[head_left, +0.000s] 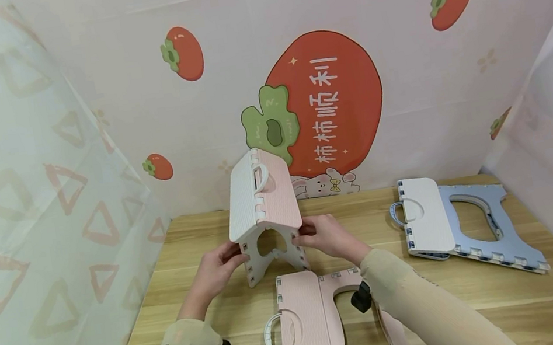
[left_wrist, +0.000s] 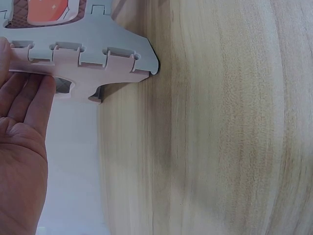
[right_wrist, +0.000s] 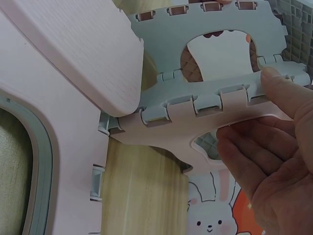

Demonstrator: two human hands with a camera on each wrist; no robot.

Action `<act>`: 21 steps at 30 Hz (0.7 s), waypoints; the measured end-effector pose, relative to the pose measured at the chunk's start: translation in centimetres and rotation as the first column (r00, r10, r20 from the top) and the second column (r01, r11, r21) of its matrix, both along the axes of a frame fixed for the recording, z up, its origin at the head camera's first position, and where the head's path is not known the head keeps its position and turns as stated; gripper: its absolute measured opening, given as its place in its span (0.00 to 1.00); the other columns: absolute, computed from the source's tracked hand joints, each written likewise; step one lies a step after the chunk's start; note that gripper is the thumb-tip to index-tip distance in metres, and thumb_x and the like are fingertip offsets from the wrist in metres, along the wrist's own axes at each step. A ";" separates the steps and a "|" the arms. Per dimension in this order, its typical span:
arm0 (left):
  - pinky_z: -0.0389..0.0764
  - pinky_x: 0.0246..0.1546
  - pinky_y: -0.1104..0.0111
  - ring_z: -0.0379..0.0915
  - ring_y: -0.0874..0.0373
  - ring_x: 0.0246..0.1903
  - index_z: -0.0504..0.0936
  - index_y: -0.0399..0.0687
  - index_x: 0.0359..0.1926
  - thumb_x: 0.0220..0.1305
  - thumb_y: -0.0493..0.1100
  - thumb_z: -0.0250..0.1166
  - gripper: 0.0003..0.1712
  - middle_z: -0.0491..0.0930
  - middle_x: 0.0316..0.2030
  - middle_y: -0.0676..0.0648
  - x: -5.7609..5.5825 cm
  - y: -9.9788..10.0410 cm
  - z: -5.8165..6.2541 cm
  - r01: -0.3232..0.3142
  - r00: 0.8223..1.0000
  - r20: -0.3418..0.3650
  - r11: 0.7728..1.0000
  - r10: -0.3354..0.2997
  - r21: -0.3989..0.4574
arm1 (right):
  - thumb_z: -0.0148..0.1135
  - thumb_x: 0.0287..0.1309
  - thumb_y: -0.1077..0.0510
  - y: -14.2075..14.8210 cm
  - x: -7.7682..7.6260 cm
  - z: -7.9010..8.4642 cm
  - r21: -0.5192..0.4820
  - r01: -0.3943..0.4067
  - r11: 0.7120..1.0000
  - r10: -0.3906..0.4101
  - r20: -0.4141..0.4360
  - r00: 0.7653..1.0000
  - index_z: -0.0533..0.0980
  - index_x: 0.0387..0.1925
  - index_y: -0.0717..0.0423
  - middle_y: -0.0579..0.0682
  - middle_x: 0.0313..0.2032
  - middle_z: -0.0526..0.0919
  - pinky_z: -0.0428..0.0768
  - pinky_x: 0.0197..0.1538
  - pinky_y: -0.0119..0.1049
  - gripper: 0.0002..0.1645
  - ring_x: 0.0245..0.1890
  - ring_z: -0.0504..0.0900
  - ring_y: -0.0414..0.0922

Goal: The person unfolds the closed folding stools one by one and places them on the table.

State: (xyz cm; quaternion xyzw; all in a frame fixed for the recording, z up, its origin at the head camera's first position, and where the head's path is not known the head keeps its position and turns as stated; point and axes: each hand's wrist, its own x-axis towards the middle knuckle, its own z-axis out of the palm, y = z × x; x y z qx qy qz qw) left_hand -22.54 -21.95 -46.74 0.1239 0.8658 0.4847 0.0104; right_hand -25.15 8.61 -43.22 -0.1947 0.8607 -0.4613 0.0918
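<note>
A pink and pale grey folding step stool [head_left: 280, 195] stands partly unfolded at the back of the table, its top peaked like a roof with a handle [head_left: 262, 177] at the ridge. My left hand [head_left: 218, 270] grips its left leg panel; in the left wrist view the fingers lie under the hinged leg edge [left_wrist: 80, 56]. On the opposite side, my right hand [head_left: 329, 234] pinches the right leg panel. The right wrist view shows the thumb [right_wrist: 281, 88] on the grey hinge edge and the fingers curled beneath the pink side.
A pink folding stool [head_left: 306, 327] lies folded flat in front, partly under my right forearm. Over on the right, a white and blue folding stool [head_left: 427, 222] also lies flat. Behind the wooden table [head_left: 194, 231] hangs a printed cloth [head_left: 226, 115], with more cloth along both sides.
</note>
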 end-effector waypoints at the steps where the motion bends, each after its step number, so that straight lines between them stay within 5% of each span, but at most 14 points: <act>1: 0.82 0.57 0.52 0.80 0.44 0.58 0.77 0.42 0.67 0.71 0.44 0.67 0.26 0.81 0.60 0.38 0.0 0.0 0.0 -0.002 1.000 0.000 1.000 0.002 -0.003 | 0.71 0.64 0.55 0.0 0.0 0.0 -0.002 -0.002 1.000 0.002 -0.003 1.000 0.82 0.55 0.56 0.49 0.46 0.88 0.87 0.50 0.40 0.19 0.46 0.86 0.43; 21: 0.82 0.58 0.53 0.81 0.46 0.57 0.78 0.43 0.66 0.70 0.44 0.68 0.25 0.82 0.59 0.40 -0.1 -0.2 0.0 -0.013 1.000 0.017 1.000 0.013 0.003 | 0.70 0.64 0.55 0.3 -0.1 0.0 -0.011 -0.010 1.000 0.010 0.003 1.000 0.82 0.55 0.55 0.47 0.46 0.88 0.86 0.50 0.40 0.19 0.47 0.87 0.42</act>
